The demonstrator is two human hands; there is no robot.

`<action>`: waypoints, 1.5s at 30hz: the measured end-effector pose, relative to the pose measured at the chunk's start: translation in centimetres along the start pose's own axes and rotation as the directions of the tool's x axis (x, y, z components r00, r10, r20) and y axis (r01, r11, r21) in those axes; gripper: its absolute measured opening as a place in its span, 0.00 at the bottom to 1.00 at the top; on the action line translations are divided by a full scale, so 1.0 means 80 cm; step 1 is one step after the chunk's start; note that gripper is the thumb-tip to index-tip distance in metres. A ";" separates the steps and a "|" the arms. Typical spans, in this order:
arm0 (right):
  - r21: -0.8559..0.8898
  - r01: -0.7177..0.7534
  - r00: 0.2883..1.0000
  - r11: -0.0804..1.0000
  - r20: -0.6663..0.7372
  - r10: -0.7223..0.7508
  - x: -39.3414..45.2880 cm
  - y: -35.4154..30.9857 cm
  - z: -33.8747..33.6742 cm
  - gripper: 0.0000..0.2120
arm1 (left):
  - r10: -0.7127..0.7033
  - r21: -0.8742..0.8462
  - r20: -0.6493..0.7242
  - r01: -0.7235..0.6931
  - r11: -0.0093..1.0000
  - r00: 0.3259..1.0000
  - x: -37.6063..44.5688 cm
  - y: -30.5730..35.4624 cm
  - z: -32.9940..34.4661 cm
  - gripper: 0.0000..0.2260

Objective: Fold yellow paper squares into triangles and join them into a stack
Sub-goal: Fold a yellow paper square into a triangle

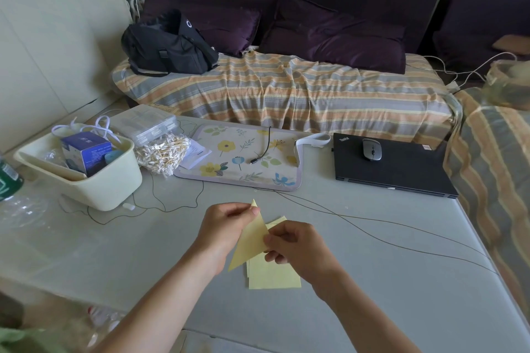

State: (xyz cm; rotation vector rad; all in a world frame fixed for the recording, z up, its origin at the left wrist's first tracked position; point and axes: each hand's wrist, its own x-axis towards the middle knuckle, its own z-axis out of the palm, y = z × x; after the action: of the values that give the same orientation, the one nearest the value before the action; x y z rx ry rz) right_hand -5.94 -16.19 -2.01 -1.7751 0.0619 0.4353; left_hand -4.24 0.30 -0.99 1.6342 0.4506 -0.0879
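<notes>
— Hands meet over the grey table (372,309): where's the paper?

— Folded yellow triangle (251,241) sits between them, lifted. Left hand (226,226) pinches its top corner; right hand (295,246) pinches the right edge.

— And the rest?

— Flat yellow squares (272,275) lie on the table just beneath the right hand.

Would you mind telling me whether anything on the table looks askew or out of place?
Nothing looks spilled or damaged. The loose yellow squares under the hands lie slightly fanned rather than flush, and a thin dark cord trails across the table close behind the folded triangle.
</notes>
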 end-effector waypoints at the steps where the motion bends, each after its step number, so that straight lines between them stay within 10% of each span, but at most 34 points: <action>1: 0.019 -0.008 1.000 1.000 -0.005 0.008 0.000 0.001 -0.001 0.05 | 0.000 -0.010 -0.002 0.000 1.000 1.000 0.000 0.001 0.000 0.04; 21: -0.056 -0.014 1.000 0.998 0.025 0.016 -0.001 -0.002 0.003 0.05 | -0.127 -0.196 -0.018 0.121 0.973 0.992 0.001 0.008 -0.003 0.04; 30: 0.080 -0.074 0.955 0.994 -0.280 0.094 0.010 0.007 -0.011 0.06 | -0.096 0.085 0.166 0.083 0.993 0.981 -0.004 0.009 -0.010 0.04; 45: -0.090 0.082 0.980 0.993 -0.175 -0.097 0.008 0.005 0.001 0.06 | -0.056 0.043 0.221 0.048 0.998 0.974 -0.014 0.007 0.000 0.03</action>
State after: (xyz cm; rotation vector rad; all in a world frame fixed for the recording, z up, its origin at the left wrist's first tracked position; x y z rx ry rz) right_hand -5.47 -16.12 -2.58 -1.8868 0.0910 0.2147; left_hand -5.07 -0.01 -0.12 1.6277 0.3215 -0.3171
